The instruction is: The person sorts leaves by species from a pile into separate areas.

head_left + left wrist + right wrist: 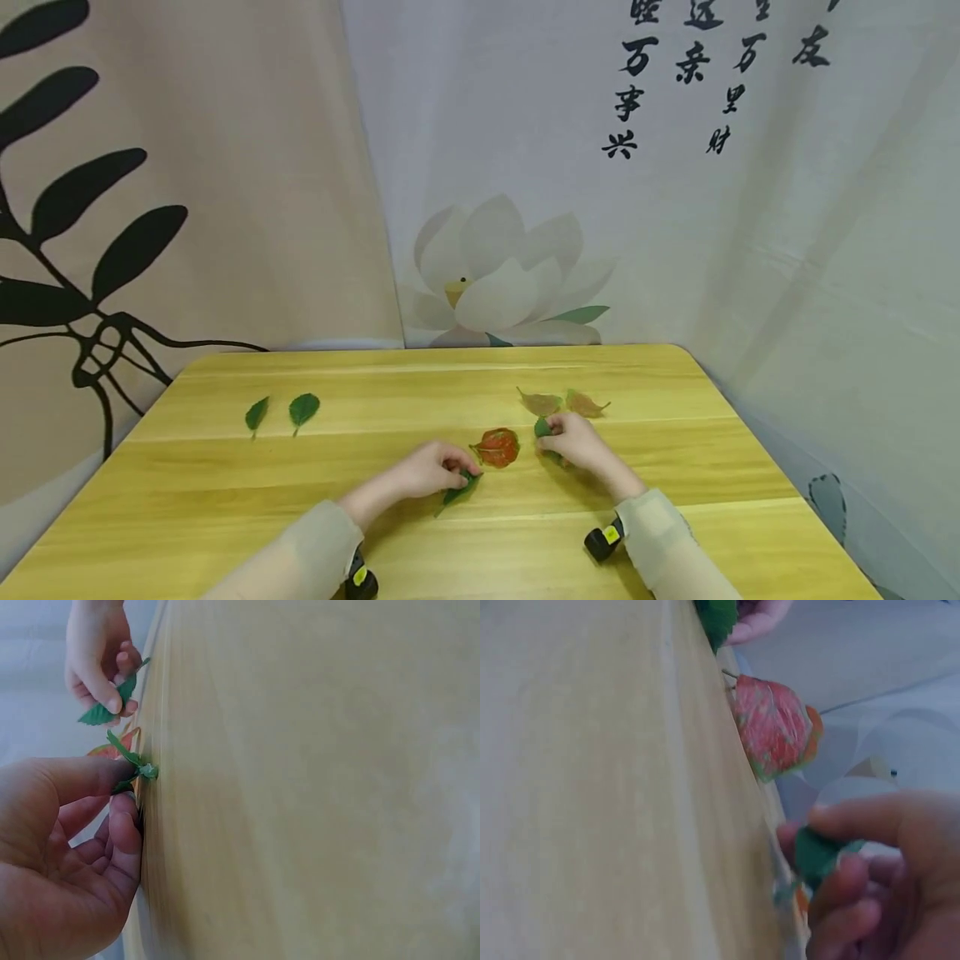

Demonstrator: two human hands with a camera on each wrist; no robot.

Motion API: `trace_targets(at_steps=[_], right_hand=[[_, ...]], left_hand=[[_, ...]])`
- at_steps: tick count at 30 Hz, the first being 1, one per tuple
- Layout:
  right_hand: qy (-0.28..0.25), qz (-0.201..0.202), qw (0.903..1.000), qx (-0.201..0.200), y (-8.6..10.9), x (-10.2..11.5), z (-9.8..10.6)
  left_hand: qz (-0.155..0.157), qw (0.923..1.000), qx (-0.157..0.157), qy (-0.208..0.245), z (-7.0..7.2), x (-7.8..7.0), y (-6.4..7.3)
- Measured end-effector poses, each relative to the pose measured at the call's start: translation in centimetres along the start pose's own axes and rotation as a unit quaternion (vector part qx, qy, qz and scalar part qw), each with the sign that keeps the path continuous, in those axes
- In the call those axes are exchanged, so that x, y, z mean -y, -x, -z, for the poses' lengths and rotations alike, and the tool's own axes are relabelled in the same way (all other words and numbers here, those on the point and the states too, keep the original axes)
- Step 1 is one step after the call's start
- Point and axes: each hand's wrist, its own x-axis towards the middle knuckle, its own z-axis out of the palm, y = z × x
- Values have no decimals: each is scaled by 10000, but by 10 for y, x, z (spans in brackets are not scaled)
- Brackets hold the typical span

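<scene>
Thumb and fingers of the left hand [433, 471] pinch a green leaf [459, 490] at the middle of the table, its stem toward the front. The right hand [576, 440] pinches another green leaf [542, 427]; in the right wrist view this leaf [817, 855] shows between thumb and fingers, partly hidden by them. Between the hands lies a red leaf [498, 447] with green and orange edges, perhaps more than one leaf overlapping. Just beyond the right hand are two yellow-brown leaves [542, 405] [587, 404] side by side. Something small and brownish shows under the right hand, too covered to tell.
Two more green leaves [257, 414] [303, 409] lie apart at the far left of the wooden table [225, 508]. A printed curtain [510, 167] hangs behind the table's back edge. Each wrist wears a small black camera [602, 543].
</scene>
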Motion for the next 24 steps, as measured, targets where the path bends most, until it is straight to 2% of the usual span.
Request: trace_targets(at_steps=[5, 11, 19, 24], right_hand=[[-1125, -144, 9925, 460, -1, -7, 5], [-2143, -548, 9731, 643, 1, -6, 2], [-2411, -1063, 9634, 502, -2, -1, -3], [-2331, -1134, 9648, 453, -1, 2, -4]], left_hand=[[-21, 9999, -95, -39, -1, 2, -1], [113, 9999, -51, -77, 0, 3, -1], [97, 9999, -86, 5, -1, 0, 0], [117, 9999, -64, -37, -1, -1, 0]])
